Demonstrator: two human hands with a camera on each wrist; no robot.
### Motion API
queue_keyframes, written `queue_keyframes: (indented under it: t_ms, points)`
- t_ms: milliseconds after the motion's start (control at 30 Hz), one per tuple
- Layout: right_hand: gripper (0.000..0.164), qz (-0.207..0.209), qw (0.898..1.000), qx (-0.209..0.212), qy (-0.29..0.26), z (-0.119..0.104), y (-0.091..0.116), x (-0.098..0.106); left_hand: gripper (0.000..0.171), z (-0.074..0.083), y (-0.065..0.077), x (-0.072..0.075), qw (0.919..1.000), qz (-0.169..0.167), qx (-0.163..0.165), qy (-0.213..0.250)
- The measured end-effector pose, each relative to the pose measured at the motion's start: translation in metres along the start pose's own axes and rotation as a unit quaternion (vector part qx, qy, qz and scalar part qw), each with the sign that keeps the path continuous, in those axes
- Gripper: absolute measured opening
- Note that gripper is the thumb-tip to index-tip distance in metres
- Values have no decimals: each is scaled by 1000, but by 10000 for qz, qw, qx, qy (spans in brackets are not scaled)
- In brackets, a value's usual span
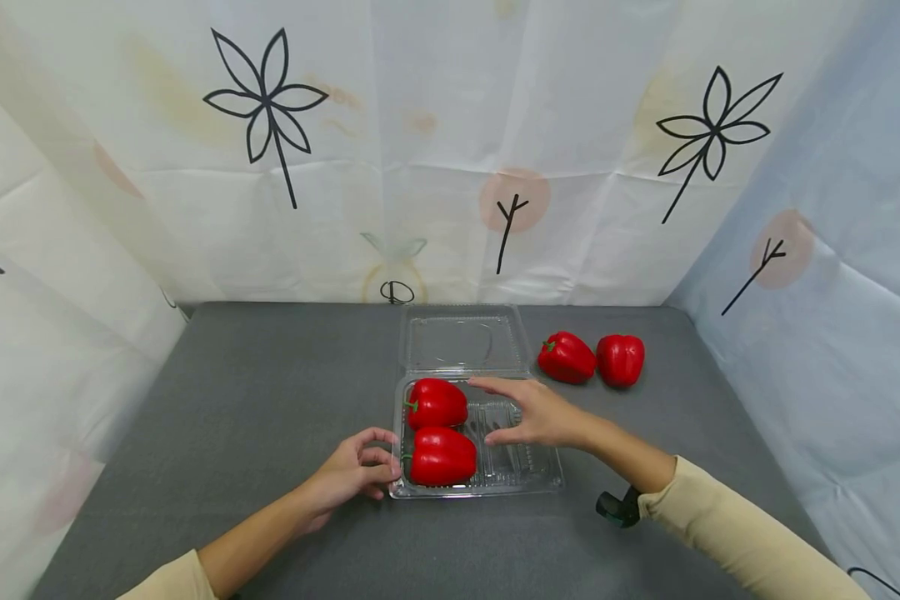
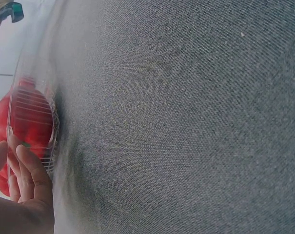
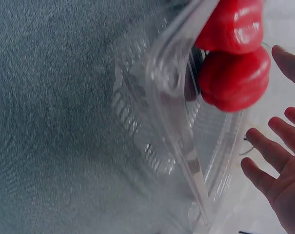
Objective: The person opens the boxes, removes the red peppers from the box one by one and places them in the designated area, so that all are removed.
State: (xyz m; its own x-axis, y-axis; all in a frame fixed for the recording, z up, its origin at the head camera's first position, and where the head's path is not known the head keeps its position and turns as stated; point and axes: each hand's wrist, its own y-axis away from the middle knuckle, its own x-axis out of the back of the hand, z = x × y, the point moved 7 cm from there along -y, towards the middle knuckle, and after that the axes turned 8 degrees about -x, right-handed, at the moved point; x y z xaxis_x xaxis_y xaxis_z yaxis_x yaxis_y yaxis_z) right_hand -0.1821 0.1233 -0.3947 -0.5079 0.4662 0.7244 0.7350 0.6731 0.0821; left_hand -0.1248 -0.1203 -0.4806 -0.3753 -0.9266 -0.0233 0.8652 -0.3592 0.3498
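Glossy Red Against Clear Plastic

Across the grey tabletop (image 1: 285,367), a clear tray (image 1: 521,467) sits with its lid (image 1: 461,337) folded back on the far side. Its left side holds a near pepper (image 1: 444,456) and a far pepper (image 1: 438,402), both stems pointing left. Outside, beyond its far right corner, a loose left pepper (image 1: 567,358) and a loose right pepper (image 1: 621,361) lie side by side.

From where I stand, the right hand (image 1: 543,415) hovers over the tray, spread wide and holding nothing. The left hand (image 1: 348,471) meets the tray's left edge; whether it pinches there, I cannot tell.

The peppers look light and firm, slick enough to slip. I'd wrap each round its widest part, sparing the stem. The tray seems thin and bendy, best steadied by its edge.
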Motion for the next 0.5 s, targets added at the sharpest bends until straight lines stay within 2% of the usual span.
queue_keyframes:
  t_ms: [200, 500]
  points:
    - [68, -312, 9995, 72, 19, -11, 2, -12, 50, 1, 0, -1, 10000, -25, -51, 19]
    - [65, -788, 9963, -58, -340, -15, -1, -28, 50, 0, -1, 0, 10000, 9, 90, 23]
